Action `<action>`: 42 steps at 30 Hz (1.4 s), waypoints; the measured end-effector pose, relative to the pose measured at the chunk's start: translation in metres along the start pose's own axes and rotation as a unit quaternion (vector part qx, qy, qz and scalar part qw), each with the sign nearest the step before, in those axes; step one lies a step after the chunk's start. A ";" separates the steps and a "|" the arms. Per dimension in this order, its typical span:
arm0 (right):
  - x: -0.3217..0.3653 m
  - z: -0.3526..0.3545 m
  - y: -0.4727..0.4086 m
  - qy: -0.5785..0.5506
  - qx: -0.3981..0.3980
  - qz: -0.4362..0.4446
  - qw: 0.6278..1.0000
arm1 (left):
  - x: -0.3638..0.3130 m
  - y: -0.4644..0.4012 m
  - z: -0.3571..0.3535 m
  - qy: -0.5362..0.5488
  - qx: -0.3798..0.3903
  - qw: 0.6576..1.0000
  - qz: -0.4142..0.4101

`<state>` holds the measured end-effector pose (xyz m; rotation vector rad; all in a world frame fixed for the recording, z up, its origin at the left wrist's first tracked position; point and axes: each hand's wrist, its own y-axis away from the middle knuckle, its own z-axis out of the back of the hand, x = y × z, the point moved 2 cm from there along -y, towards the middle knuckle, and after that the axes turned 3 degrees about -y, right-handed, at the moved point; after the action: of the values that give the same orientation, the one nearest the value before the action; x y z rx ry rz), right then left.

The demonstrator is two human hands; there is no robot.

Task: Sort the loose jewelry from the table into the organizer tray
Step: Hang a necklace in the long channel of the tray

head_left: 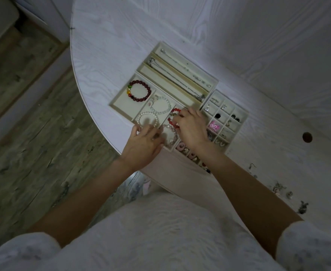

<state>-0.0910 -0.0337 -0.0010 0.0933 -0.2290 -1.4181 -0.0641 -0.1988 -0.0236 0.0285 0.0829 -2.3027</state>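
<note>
A cream organizer tray (160,47) lies on the white table near its rounded edge. A dark red bead bracelet (139,91) sits in its left compartment. A pale bead bracelet (161,104) and a pearl bracelet (148,119) share the one beside it. My right hand (190,130) reaches into the middle compartment and pinches a red bead bracelet (170,119). My left hand (144,144) rests at the tray's near edge, fingers touching the pearl bracelet's compartment. Below the red one lies a pinkish bracelet (170,133), partly hidden by both hands.
Silver chain necklaces (180,79) fill the long far slots. A grid of small cells (224,118) holds earrings and a pink piece (213,126). Loose jewelry (281,188) is scattered on the table at the right. A round hole (307,137) marks the tabletop. Wooden floor lies left.
</note>
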 end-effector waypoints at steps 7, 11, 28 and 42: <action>0.000 0.003 0.001 0.025 0.002 -0.007 1.000 | 0.001 0.000 0.001 0.005 -0.004 1.000 -0.006; 0.000 0.002 0.003 -0.014 0.000 0.006 1.000 | -0.001 -0.002 0.003 0.019 -0.027 0.999 -0.006; 0.002 0.004 0.023 -0.145 -0.064 -0.033 0.987 | 0.002 -0.011 0.007 0.040 -0.057 0.997 -0.045; -0.192 -0.029 0.356 -0.271 -0.189 -0.477 0.814 | -0.252 -0.075 0.028 0.273 0.111 0.936 -0.194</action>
<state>0.2345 0.2077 0.0222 -0.6261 -0.3915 -2.4604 0.0486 0.0364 0.0204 0.8374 0.1179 -2.6204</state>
